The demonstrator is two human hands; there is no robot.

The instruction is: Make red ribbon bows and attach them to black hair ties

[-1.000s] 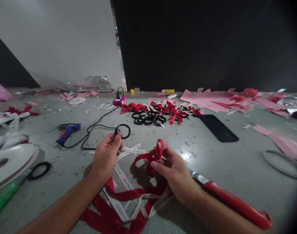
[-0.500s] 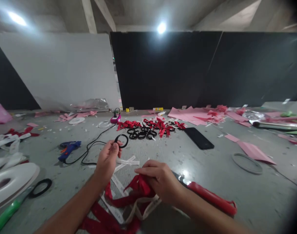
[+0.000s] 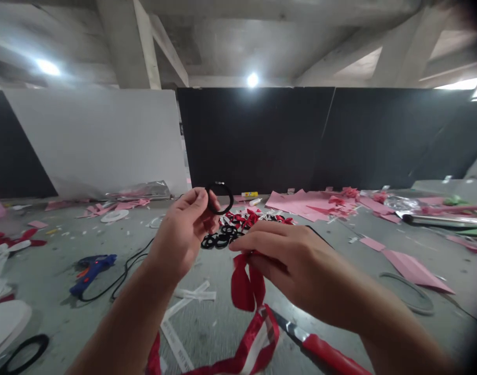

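Head view: I see my left hand [image 3: 179, 237] raised over the floor, fingers pinched together on a black hair tie [image 3: 219, 198], which stands out above and to the right of the fingertips as an open loop facing me. My right hand [image 3: 296, 260] sits lower and to the right, its fingers closed on a red ribbon [image 3: 244, 284]; the ribbon hangs down from the grip in two folded tails, long axis near vertical, then trails toward me along the floor. The tie lies up and to the left of the ribbon's gripped top, the two near each other but apart, and the left hand is the one at the tie while the right is the one at the ribbon. I judge that bringing them together turns on that short diagonal gap between loop and ribbon top. Beyond the hands lies a pile of bows and ties [image 3: 238, 226]. A blue glue gun [image 3: 92, 265] rests on the left with its black cord running off. Red-handled scissors [image 3: 320, 351] lie under my right forearm. White ribbon strips [image 3: 193, 294] lie between the arms, and pink paper [image 3: 308, 200] is spread at the far right.
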